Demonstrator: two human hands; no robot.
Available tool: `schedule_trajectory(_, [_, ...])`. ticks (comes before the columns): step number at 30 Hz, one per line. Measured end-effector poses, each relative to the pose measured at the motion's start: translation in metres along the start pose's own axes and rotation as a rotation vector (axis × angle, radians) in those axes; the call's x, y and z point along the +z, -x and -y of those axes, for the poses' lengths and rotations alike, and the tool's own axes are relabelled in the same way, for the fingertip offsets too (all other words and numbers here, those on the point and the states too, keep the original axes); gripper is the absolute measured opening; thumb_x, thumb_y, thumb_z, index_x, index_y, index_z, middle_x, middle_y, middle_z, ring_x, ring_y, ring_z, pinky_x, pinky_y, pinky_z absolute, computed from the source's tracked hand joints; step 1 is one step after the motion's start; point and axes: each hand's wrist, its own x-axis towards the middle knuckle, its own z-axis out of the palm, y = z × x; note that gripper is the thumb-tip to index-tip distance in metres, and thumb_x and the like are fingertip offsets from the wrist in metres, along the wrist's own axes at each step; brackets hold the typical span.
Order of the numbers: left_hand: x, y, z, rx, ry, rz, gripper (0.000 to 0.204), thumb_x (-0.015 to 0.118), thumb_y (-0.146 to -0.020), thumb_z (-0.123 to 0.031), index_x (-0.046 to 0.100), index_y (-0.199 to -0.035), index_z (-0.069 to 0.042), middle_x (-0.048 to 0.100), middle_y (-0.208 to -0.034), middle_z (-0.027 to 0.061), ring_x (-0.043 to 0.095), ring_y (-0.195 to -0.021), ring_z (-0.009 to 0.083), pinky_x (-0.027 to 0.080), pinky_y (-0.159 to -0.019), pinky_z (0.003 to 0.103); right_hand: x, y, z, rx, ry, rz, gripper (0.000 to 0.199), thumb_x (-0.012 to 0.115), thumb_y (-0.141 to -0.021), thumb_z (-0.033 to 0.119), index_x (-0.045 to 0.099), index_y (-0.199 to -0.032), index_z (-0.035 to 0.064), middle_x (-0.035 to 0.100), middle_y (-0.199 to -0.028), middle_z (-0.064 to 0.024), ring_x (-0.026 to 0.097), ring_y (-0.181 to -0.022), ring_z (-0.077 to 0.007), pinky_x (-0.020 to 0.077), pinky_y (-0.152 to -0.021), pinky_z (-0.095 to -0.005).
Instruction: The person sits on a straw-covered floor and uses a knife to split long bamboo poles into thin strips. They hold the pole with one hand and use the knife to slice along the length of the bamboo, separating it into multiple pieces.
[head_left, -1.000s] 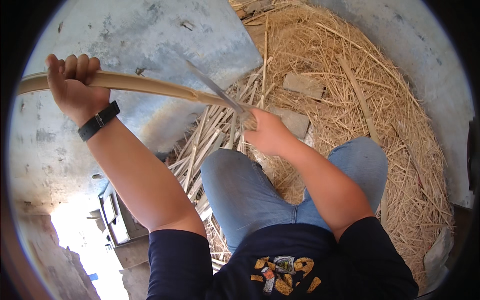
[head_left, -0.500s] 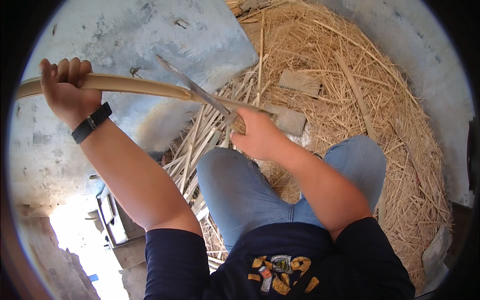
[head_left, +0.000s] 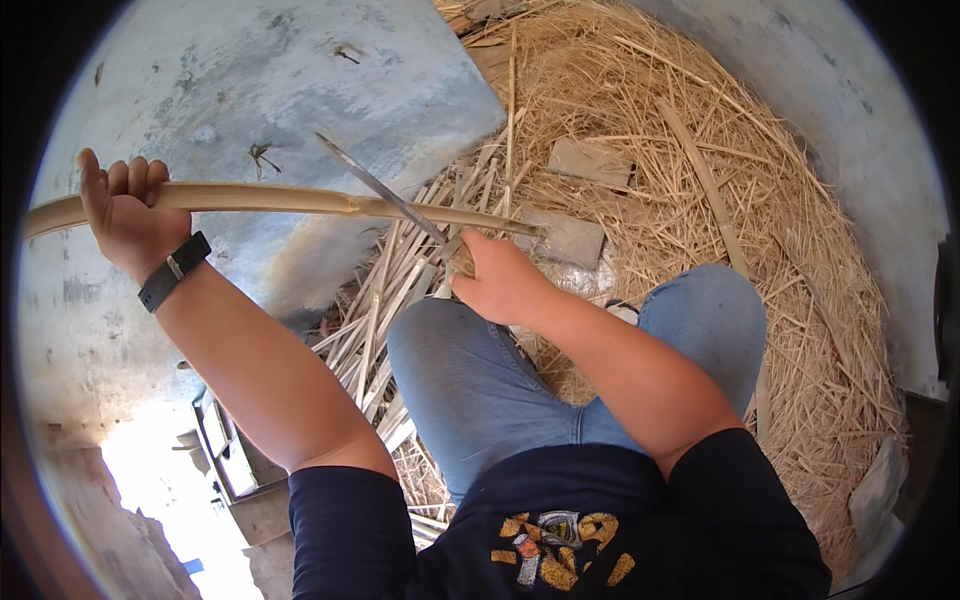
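Note:
A long split bamboo strip (head_left: 270,197) stretches from the far left, past my left hand, toward a flat block (head_left: 572,240) near my knees. My left hand (head_left: 138,218), with a black watch on its wrist, is raised and wrapped around the strip. In my right hand (head_left: 505,280), held above my left knee, is a long narrow-bladed knife (head_left: 375,182). The blade slants up and to the left, crossing the bamboo about midway. My right fingers partly hide the handle. The strip's far end lies at the block.
Split bamboo slats (head_left: 385,310) are heaped left of my knees. Straw-like shavings (head_left: 720,330) cover the floor ahead and to the right, with another flat block (head_left: 590,162) and a bamboo piece (head_left: 702,180) on them. A weathered wall (head_left: 260,90) rises at the left.
My left hand and the bamboo's left part have moved down. The knife and my right hand have shifted slightly downward, still crossing the strip.

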Motion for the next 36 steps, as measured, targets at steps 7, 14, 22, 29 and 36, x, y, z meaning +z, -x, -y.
schedule_trajectory(7, [-0.014, 0.0, 0.004, 0.038, -0.123, -0.175, 0.023, 0.075, -0.088, -0.016, 0.055, -0.08, -0.008, 0.026, -0.062, -0.0042, 0.025, -0.054, 0.0113, 0.028, -0.052, 0.028, 0.008, 0.002, -0.034, 0.218, 0.052, 0.002, 0.043, 0.062, -0.081, 0.015, 0.054, -0.116, -0.0086, 0.066, -0.093, -0.0306, 0.067, -0.091, -0.0427, 0.0521, -0.081, -0.049])
schedule_trajectory(14, [-0.023, -0.007, 0.008, 0.043, -0.22, -0.24, 0.023, 0.077, -0.086, -0.017, 0.058, -0.082, -0.004, 0.031, -0.063, -0.0017, 0.028, -0.054, 0.0119, 0.03, -0.051, 0.028, 0.002, 0.007, -0.032, 0.246, 0.067, 0.085, 0.042, 0.062, -0.081, 0.015, 0.055, -0.116, -0.0066, 0.066, -0.099, -0.0289, 0.067, -0.095, -0.0415, 0.053, -0.084, -0.0468])
schedule_trajectory(22, [-0.02, -0.002, 0.002, 0.067, -0.301, -0.314, 0.033, 0.076, -0.088, -0.026, 0.052, -0.082, -0.005, 0.032, -0.063, -0.0009, 0.032, -0.053, 0.0122, 0.03, -0.05, 0.029, -0.002, 0.004, -0.015, 0.15, 0.049, 0.076, 0.04, 0.064, -0.083, 0.02, 0.057, -0.114, -0.0042, 0.068, -0.092, -0.0266, 0.068, -0.09, -0.0413, 0.0524, -0.079, -0.0478])
schedule_trajectory(29, [0.018, 0.02, -0.006, 0.074, -0.296, -0.263, 0.054, 0.028, -0.101, -0.058, 0.034, -0.076, -0.012, 0.03, -0.063, 0.0005, 0.02, -0.053, 0.0139, 0.022, -0.052, 0.03, 0.003, -0.002, -0.032, 0.239, -0.055, 0.01, 0.043, 0.064, -0.081, 0.02, 0.059, -0.117, -0.0023, 0.069, -0.092, -0.0248, 0.069, -0.092, -0.0392, 0.0537, -0.083, -0.0471])
schedule_trajectory(36, [0.016, 0.012, -0.005, 0.058, -0.249, -0.255, 0.071, 0.006, -0.097, -0.07, 0.037, -0.077, -0.009, 0.031, -0.063, 0.0027, 0.019, -0.055, 0.0161, 0.02, -0.053, 0.03, -0.003, 0.0, -0.017, 0.155, 0.004, 0.025, 0.045, 0.066, -0.085, 0.024, 0.058, -0.119, -0.0048, 0.069, -0.092, -0.0275, 0.069, -0.092, -0.0402, 0.0539, -0.083, -0.0471])
